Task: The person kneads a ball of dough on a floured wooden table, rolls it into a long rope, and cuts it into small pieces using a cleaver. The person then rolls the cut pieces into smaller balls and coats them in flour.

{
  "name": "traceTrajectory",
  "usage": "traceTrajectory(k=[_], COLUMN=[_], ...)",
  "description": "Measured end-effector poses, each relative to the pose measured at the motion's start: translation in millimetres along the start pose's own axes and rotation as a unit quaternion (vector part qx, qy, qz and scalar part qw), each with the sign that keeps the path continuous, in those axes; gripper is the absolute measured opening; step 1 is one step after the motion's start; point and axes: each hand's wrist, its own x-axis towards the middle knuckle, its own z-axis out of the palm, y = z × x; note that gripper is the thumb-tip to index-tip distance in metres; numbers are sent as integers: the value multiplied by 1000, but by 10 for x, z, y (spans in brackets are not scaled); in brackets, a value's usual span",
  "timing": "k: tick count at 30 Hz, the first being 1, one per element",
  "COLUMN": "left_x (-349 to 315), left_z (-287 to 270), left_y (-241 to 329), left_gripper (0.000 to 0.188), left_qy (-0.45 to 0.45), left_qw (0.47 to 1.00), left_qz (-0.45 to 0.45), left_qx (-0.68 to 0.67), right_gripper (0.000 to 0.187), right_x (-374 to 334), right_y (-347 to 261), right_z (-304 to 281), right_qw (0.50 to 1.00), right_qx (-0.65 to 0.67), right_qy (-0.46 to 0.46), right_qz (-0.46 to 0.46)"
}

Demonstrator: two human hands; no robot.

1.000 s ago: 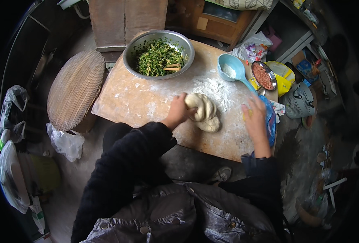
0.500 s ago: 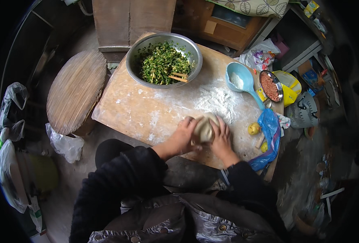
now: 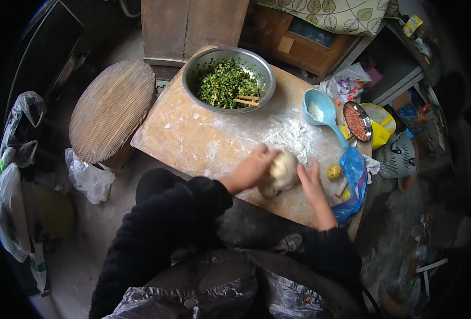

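Observation:
A pale ball of dough (image 3: pixel 285 169) sits near the front edge of the floured wooden board (image 3: pixel 166 130). My left hand (image 3: pixel 253 171) grips its left side, the fingers curled over the edge and slightly smeared by motion. Just right of the dough is my right hand (image 3: pixel 314 187), its fingers stretched out and the thumb apart. Whether a fingertip still touches the dough I cannot tell. Loose white flour (image 3: pixel 288 133) is scattered behind it. Between the right hand and a blue plastic bag (image 3: pixel 355 178) lie two small yellowish round things, one of them this upper one (image 3: pixel 334 171).
A steel bowl (image 3: pixel 186 87) of chopped greens with chopsticks stands at the back. On the right are a blue ladle (image 3: pixel 320 103) holding flour, a dish of minced meat (image 3: pixel 356 123) and a grey basket (image 3: pixel 397 157). Left of the board is a round slatted lid (image 3: pixel 113 109).
My right hand has come off the dough toward the right and opened. The left hand has shifted on the dough, which looks turned and rounder. The whole view has shifted slightly.

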Motion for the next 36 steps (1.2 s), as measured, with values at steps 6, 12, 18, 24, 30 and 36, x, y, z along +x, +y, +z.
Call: traceTrajectory(k=[6, 12, 18, 24, 30, 36], left_x=[-384, -116, 580, -22, -699, -578], left_z=[43, 249, 182, 166, 7, 211], left_y=[412, -49, -388, 2, 292, 218], left_gripper=[94, 74, 60, 73, 104, 106], left_qy=[-3, 39, 34, -14, -132, -82], left_qw=[988, 975, 974, 973, 986, 979], left_qz=[130, 58, -77, 38, 69, 6], left_qx=[86, 211, 212, 228, -77, 188], right_gripper=[79, 89, 71, 75, 95, 101], right_x=[-521, 129, 1000, 516, -693, -212], right_y=[605, 730, 412, 286, 720, 797], right_z=[222, 323, 422, -33, 94, 162], right_qw=[871, 859, 868, 977, 849, 817], right_qx=[-339, -366, -385, -124, -382, -444], right_qy=[70, 93, 158, -108, 41, 88], right_qz=[-349, -347, -270, -137, -362, -357])
